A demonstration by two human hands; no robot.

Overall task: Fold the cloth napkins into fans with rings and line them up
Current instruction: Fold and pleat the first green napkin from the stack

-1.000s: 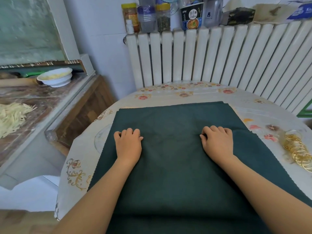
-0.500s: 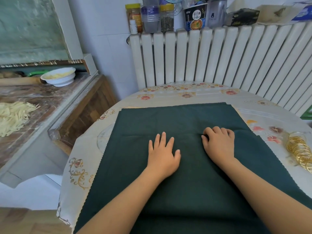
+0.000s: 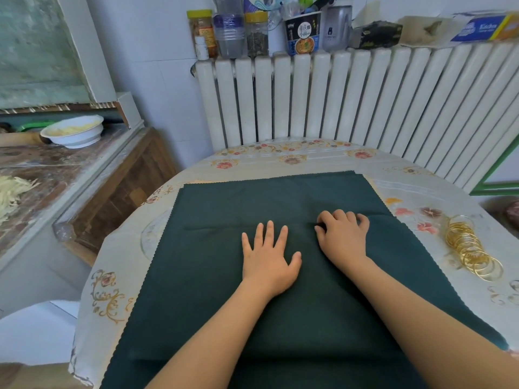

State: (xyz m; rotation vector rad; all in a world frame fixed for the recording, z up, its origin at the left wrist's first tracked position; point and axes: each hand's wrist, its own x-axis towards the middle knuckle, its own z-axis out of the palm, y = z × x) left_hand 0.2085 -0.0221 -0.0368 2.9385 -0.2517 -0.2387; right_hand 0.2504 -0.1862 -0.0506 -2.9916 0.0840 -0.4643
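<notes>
One dark green napkin (image 3: 252,318) is lying spread across the bench (image 3: 407,189), the left hand (image 3: 268,256) pressing flat on it, the right hand (image 3: 341,237) pinching its crease, one pile of gold rings (image 3: 469,245) sitting nearby.

**A tiled kitchen corner with radiator and counter**

A round tabletop (image 3: 280,160) under a pale floral cover stands against a white ribbed radiator (image 3: 351,96). Jars (image 3: 227,33), a noodle cup (image 3: 302,32) and boxes (image 3: 477,28) line the radiator's top. The wall (image 3: 157,66) behind is white tile. At the left runs a worn counter (image 3: 56,169) over a wooden cabinet (image 3: 132,186), carrying a white bowl (image 3: 72,131) and pale shredded strips (image 3: 11,192). A green frame (image 3: 500,175) shows at the right edge. Soft, even daylight fills the corner.
</notes>
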